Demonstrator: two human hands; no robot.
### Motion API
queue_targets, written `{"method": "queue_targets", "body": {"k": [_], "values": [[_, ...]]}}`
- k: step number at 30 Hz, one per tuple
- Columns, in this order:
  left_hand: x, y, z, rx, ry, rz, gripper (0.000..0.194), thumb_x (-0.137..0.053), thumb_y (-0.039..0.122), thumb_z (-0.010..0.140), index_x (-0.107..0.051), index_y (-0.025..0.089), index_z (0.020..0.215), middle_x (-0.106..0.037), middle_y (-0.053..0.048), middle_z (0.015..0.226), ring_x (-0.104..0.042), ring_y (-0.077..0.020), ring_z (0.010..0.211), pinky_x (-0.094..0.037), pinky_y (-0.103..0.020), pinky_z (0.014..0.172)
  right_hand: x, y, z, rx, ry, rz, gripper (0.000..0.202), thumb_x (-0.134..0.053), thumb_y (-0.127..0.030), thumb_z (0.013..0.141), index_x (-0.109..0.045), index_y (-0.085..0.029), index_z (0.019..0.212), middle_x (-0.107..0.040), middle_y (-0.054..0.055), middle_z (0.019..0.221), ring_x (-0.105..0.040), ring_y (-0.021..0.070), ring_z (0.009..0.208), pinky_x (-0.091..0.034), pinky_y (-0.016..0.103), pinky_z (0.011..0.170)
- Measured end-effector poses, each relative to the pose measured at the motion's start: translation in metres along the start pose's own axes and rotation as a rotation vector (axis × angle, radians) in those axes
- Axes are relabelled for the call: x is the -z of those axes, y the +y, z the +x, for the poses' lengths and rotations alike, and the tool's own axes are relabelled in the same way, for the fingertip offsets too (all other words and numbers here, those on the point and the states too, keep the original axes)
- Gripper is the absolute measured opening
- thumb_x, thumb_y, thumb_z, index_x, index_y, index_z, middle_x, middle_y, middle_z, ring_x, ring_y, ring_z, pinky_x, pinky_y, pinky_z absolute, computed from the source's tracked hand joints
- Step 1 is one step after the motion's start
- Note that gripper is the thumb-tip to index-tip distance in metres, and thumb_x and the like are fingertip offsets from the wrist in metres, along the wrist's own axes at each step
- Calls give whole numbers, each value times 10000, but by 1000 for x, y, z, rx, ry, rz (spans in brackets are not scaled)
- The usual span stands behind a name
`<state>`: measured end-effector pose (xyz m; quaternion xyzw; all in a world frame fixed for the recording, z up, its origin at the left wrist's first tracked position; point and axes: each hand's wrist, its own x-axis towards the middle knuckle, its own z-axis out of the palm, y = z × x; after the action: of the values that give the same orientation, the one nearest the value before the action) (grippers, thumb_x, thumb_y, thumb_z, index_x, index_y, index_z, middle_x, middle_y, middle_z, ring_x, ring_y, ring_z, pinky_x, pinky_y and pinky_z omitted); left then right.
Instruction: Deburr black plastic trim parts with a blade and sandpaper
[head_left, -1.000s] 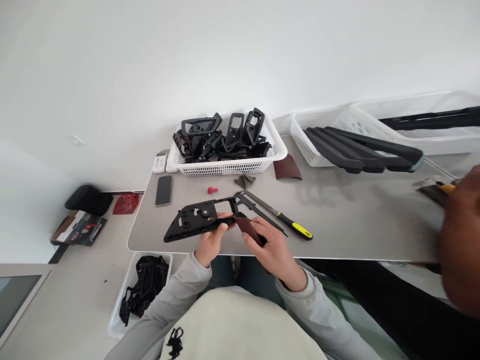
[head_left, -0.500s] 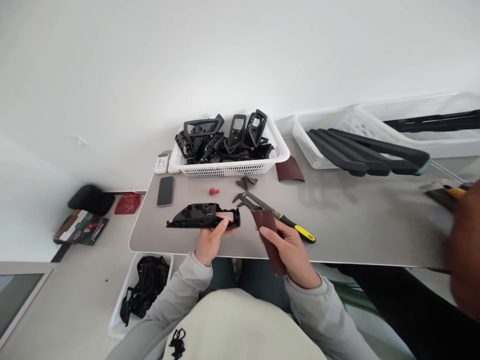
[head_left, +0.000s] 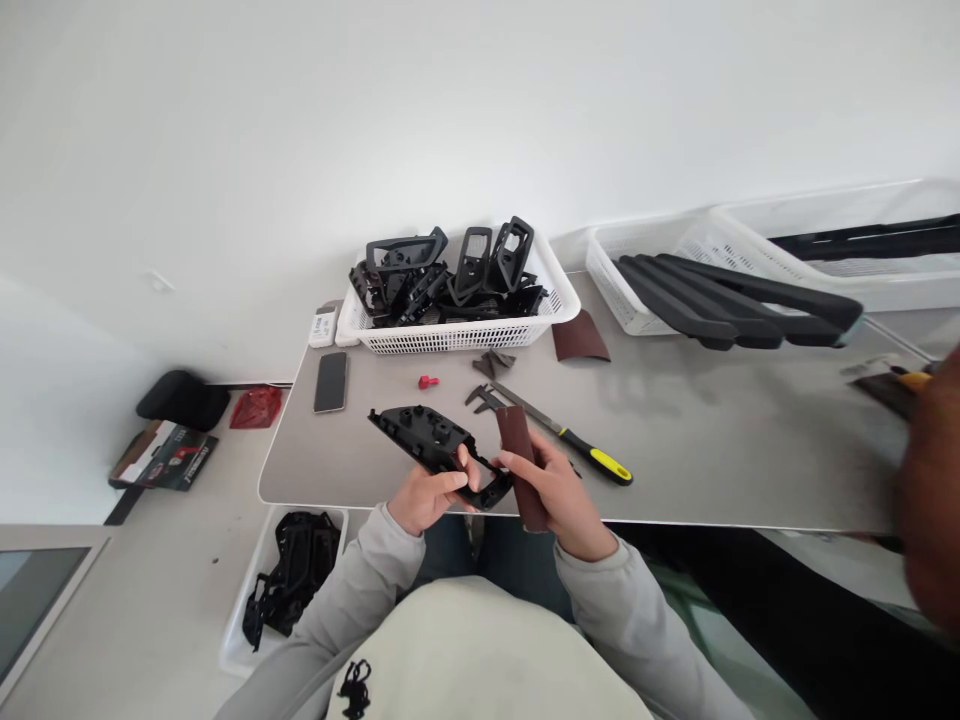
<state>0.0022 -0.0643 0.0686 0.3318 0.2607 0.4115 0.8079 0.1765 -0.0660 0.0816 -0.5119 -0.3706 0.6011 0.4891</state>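
My left hand [head_left: 431,494] is closed on a black plastic trim part [head_left: 420,432], thumb on its frame and fingers through the window-like opening. The part slants down toward the right over the table's front edge. In my right hand [head_left: 559,490] is a folded strip of brown sandpaper [head_left: 521,465], held upright beside the part's right end; whether they touch I cannot tell. Just beyond lie a caliper [head_left: 485,398] and a flat file [head_left: 596,457] with a yellow and black handle. A small red piece [head_left: 428,382] and a crumpled grey scrap [head_left: 493,363] rest farther back.
A white basket [head_left: 457,340] of black trim parts stands at the back, with more sandpaper [head_left: 581,338] beside it. A phone [head_left: 331,382] lies left. Long black parts [head_left: 720,300] overhang another basket at right. A bin [head_left: 232,640] sits below left. A person's blurred arm [head_left: 934,500] is at far right.
The trim part has turned, its right end lower and closer to me. My right hand has moved left with the sandpaper, bringing it next to that end.
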Motion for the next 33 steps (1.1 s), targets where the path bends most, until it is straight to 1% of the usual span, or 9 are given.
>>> {"method": "queue_targets", "body": {"k": [4, 11, 14, 17, 20, 24, 27, 30, 33], "values": [[7, -3, 2, 32, -45, 25, 407, -781, 298, 622, -522, 177, 912, -586, 36, 639, -541, -99, 508, -436, -196, 426, 4, 3, -2, 48, -54, -115, 514, -757, -424, 649, -615, -215, 1096, -662, 1, 837, -614, 186, 718, -498, 319, 693], [0, 4, 5, -29, 222, 204, 397, -782, 297, 605, -543, 165, 892, -631, 6, 652, -531, -115, 542, -379, -231, 484, 15, 3, -3, 143, -68, -260, 366, -691, -399, 706, -590, -218, 1008, -663, 21, 878, -614, 197, 782, -491, 335, 743], [-3, 8, 4, -94, 250, 212, 418, -787, 248, 596, -574, 164, 946, -657, -7, 692, -581, -140, 651, -427, -258, 613, 16, 3, -4, 164, -73, -327, 354, -681, -369, 704, -601, -206, 1008, -672, 32, 917, -621, 212, 811, -497, 351, 762], [-3, 13, 6, -166, 298, 99, 462, -802, 212, 533, -620, 159, 954, -681, -18, 782, -603, -149, 712, -453, -265, 672, 13, 5, -4, 170, -96, -349, 405, -668, -338, 708, -598, -199, 1082, -687, 41, 963, -636, 225, 842, -508, 368, 789], [-1, 17, 11, -155, 433, -54, 442, -787, 295, 575, -630, 164, 966, -694, -21, 816, -617, -141, 663, -474, -262, 623, 8, 8, -5, 195, -156, -383, 472, -656, -299, 706, -593, -194, 1162, -699, 46, 1002, -643, 235, 898, -506, 379, 835], [7, 15, 14, -155, 649, -49, 404, -764, 331, 622, -612, 169, 959, -693, -3, 732, -631, -136, 599, -490, -252, 578, 3, 14, -4, 239, -277, -422, 516, -645, -287, 724, -587, -214, 1231, -683, 54, 1134, -630, 242, 1006, -496, 386, 893], [15, 14, 14, -120, 723, -12, 367, -751, 312, 605, -610, 161, 909, -677, 11, 660, -611, -124, 530, -463, -225, 506, 11, 18, 9, 281, -187, -514, 506, -604, -301, 760, -570, -215, 1258, -665, 62, 1156, -612, 245, 1047, -473, 402, 928], [21, 13, 14, -128, 755, -3, 363, -756, 319, 596, -616, 156, 888, -668, 18, 632, -601, -114, 506, -437, -200, 463, 29, 14, 38, 331, 38, -804, 539, -572, -302, 774, -544, -166, 1295, -640, 115, 1140, -598, 277, 1053, -449, 415, 935], [25, 12, 17, -134, 762, -22, 395, -776, 346, 599, -616, 165, 911, -688, 13, 679, -622, -113, 538, -455, -194, 475, 46, 4, 73, 192, 141, -1182, 523, -523, -315, 833, -523, -154, 1330, -607, 149, 1152, -620, 273, 956, -465, 377, 857]]}}
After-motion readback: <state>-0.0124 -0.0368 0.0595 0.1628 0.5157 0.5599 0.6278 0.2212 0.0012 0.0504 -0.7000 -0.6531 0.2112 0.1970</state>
